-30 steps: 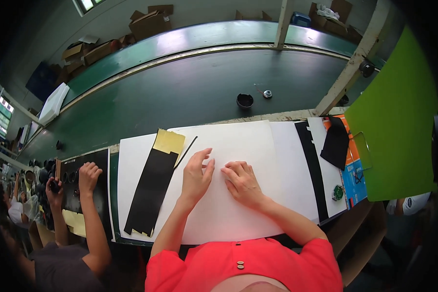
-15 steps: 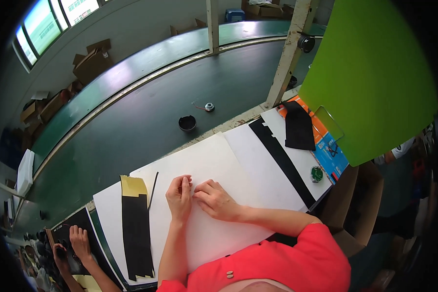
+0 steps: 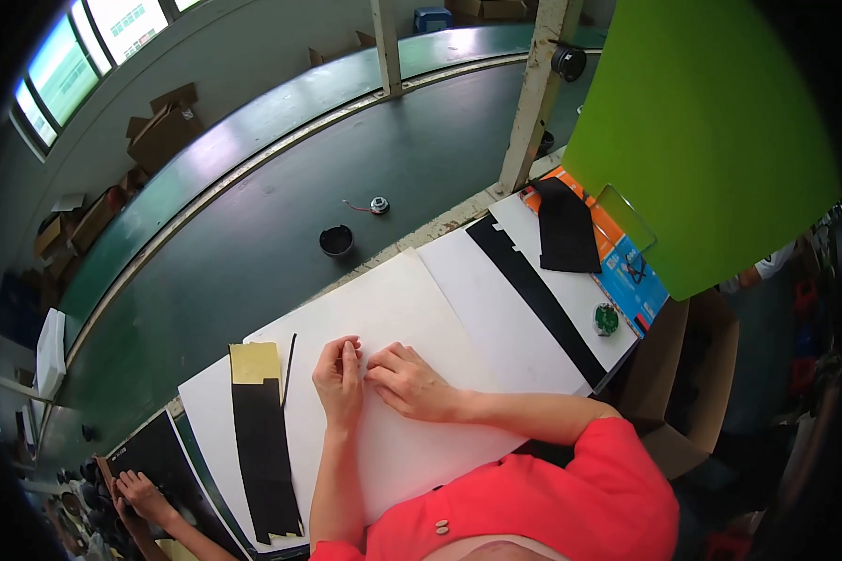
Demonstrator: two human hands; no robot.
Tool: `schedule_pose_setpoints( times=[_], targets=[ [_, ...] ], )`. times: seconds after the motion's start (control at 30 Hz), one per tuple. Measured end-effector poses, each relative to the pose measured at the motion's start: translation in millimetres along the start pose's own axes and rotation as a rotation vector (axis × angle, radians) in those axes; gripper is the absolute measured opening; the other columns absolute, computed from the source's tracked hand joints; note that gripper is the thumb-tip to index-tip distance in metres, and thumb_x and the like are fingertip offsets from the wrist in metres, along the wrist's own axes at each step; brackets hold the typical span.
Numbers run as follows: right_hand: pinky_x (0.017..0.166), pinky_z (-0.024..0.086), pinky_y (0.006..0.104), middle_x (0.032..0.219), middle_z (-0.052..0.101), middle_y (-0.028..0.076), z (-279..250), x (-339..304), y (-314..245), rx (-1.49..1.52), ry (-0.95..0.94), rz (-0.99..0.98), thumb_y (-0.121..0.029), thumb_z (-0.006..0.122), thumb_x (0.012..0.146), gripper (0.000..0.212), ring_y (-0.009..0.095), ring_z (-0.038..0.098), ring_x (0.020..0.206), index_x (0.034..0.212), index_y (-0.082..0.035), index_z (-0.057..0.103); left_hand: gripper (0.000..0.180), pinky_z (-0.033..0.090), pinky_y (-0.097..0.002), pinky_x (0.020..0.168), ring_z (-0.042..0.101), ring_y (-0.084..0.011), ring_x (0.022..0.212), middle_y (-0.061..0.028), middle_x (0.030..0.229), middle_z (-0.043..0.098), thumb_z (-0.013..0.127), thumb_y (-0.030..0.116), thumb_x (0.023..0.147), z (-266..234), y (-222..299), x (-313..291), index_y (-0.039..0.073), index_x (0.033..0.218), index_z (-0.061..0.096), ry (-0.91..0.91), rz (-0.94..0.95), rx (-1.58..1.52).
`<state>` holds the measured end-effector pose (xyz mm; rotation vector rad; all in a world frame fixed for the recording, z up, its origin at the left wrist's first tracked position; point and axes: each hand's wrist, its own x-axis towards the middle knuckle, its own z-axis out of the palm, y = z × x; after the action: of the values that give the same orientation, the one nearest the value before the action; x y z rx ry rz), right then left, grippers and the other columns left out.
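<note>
Over a large white sheet, my left hand is raised with thumb and fingers pinched together. Close beside it is my right hand, its fingers bent and fingertips pressed together. Anything between the fingertips is too small to make out. Left of my left hand lies a wide black strip with yellow backing showing at its far end. A thin black strip lies next to it. To the right, a long black notched strip lies on white sheeting.
A black piece, a round green circuit board and an orange-and-blue card lie at right, by a green panel. Beyond, a black cup and small wired part sit on a green surface. A co-worker's hand works at lower left.
The view has shifted slightly, so most far things appear further left. My hands keep nearly the same pinched pose. The co-worker's hands have moved closer together.
</note>
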<state>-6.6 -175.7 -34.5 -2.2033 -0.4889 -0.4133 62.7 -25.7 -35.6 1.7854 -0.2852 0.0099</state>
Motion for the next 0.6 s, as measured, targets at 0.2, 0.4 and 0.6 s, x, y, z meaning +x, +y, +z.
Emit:
schedule_pose_setpoints(
  times=[0.2,0.4,0.6],
  targets=[
    [0.095,0.044,0.0405,0.114,0.058,0.009,-0.4,0.0,0.0,-0.009,-0.003,-0.002,-0.004,0.065,0.088,0.015,0.029,0.053,0.111,0.103,-0.002,0.063,0.018,0.053,-0.0268,0.072,0.067,-0.0133,0.08,-0.0085,0.089,0.071,0.056,0.009,0.104,0.2,-0.4,0.5,-0.002,0.106,0.069,0.0,0.005,0.007],
    [0.096,0.044,0.0406,0.114,0.058,0.009,0.2,-0.4,-0.4,-0.005,-0.009,0.005,-0.004,0.065,0.089,0.015,0.029,0.053,0.112,0.103,-0.002,0.064,0.017,0.053,-0.0266,0.073,0.066,-0.0132,0.081,-0.0083,0.09,0.071,0.056,0.009,0.104,0.0,-2.9,-0.3,-0.002,0.106,0.069,0.002,0.005,-0.007],
    [0.096,0.044,0.0407,0.114,0.058,0.01,-0.7,-0.1,-1.1,-0.009,-0.01,0.005,-0.004,0.065,0.089,0.015,0.029,0.053,0.112,0.103,-0.002,0.064,0.016,0.053,-0.0265,0.073,0.066,-0.0131,0.081,-0.0082,0.09,0.071,0.057,0.008,0.104,-0.5,-3.8,-0.3,-0.002,0.106,0.07,-0.002,0.016,0.001]
  ],
)
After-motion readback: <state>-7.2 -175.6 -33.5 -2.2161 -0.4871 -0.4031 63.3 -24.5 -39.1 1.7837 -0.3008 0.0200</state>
